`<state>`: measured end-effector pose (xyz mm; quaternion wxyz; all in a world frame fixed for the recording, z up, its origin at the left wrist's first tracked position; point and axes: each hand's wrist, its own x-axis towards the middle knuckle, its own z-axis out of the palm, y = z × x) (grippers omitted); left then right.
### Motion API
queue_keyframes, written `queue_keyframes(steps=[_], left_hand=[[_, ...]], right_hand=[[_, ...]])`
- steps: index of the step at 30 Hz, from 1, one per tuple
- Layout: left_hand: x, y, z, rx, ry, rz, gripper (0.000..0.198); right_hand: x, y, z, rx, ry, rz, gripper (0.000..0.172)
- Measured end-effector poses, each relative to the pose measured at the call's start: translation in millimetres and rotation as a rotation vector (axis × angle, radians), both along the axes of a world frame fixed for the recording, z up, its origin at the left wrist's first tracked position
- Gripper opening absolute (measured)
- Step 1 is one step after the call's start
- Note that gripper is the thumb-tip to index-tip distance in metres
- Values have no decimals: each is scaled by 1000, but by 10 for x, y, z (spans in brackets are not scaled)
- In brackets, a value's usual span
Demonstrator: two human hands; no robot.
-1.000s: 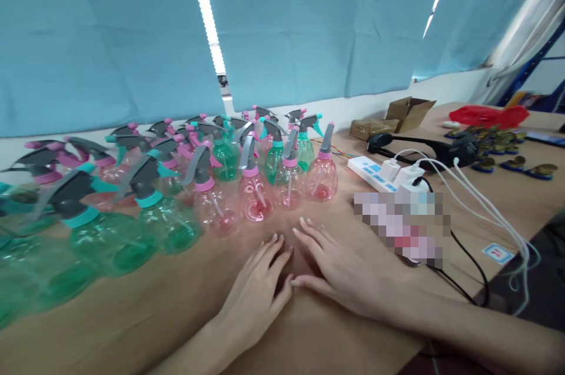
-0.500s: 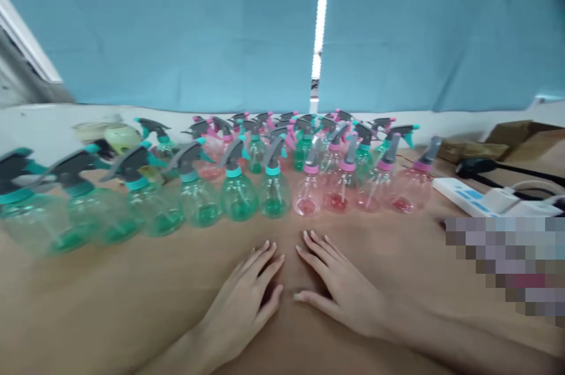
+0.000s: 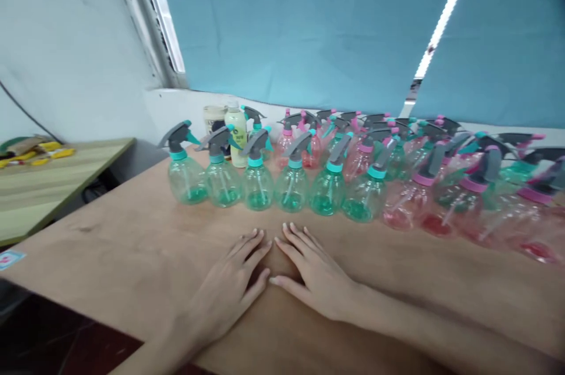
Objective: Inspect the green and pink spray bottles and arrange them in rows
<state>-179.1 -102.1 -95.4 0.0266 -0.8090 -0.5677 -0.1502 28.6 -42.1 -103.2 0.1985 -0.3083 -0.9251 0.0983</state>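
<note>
My left hand (image 3: 233, 281) lies flat on the brown table (image 3: 145, 257), fingers spread and holding nothing. Beside it, a small gap away, my right hand (image 3: 318, 281) rests palm down in the same way. Just beyond the fingertips stands a front row of clear round spray bottles. Those on the left are green with teal collars, such as the green spray bottle (image 3: 291, 188); those on the right are pink, such as the pink spray bottle (image 3: 404, 204). Neither hand touches a bottle. More green and pink bottles crowd behind, partly hidden.
Behind the left bottles stand a pale green bottle (image 3: 237, 133) and a whitish tub (image 3: 214, 116). A blue curtain (image 3: 309, 27) hangs behind the table. At far left, a second table (image 3: 88, 163) bears yellow items (image 3: 39, 154). The near table's left edge drops to a dark floor.
The view has swung left, so the bottles appear further right and the second table has come into sight. The power strip has left the view. Both hands stay flat on the table.
</note>
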Motion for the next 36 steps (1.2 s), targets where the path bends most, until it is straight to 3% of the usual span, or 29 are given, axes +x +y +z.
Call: queue_keyframes(steps=[4,8,12,16,20,27,31,36], left_hand=[[-277,-48,3,-8,-78,66,47],[-583,3,78,-40,-446,196,35],[-986,136,218,111,-637,454,37],[-1331,348,455,314,-717,688,36],[-1457,659,623,422,-734,686,58],[-1406,1068,611,348,-723,610,75],[-1434,1082,623,313,-708,582,58],[-1503,839,676,302,-641,573,51]], right_hand=[[-298,31,-16,10,0,57,69],[-500,83,-9,3,-12,115,71],[-669,144,5,-12,-14,162,71],[-813,186,16,-11,-8,192,69],[-894,194,26,-4,25,200,66],[-903,198,2,-5,64,208,65],[-898,194,6,-7,70,205,63],[-894,193,14,-8,69,206,63]])
